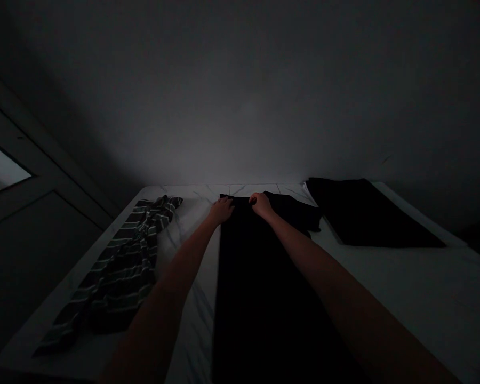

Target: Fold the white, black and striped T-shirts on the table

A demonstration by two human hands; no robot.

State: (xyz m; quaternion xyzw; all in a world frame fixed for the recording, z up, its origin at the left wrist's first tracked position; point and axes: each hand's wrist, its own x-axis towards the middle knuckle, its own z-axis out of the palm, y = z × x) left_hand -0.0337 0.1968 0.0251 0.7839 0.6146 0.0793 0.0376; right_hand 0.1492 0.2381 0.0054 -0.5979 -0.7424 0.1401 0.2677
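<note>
A black garment (260,298) lies lengthwise down the middle of the white marbled table, its left edge straight. At its far left corner my left hand (222,208) rests on the cloth with the fingers spread. Close by on the right, my right hand (261,204) has its fingers curled together at the garment's far edge; what they pinch, if anything, is too dark to make out. A black sleeve-like part sticks out to the right beyond my right hand.
A crumpled striped garment (122,266) lies on the table (408,288) at the left. Flat black folded cloth (368,213) is at the back right. Behind the table stands a grey wall, with a panelled door (36,224) at the left.
</note>
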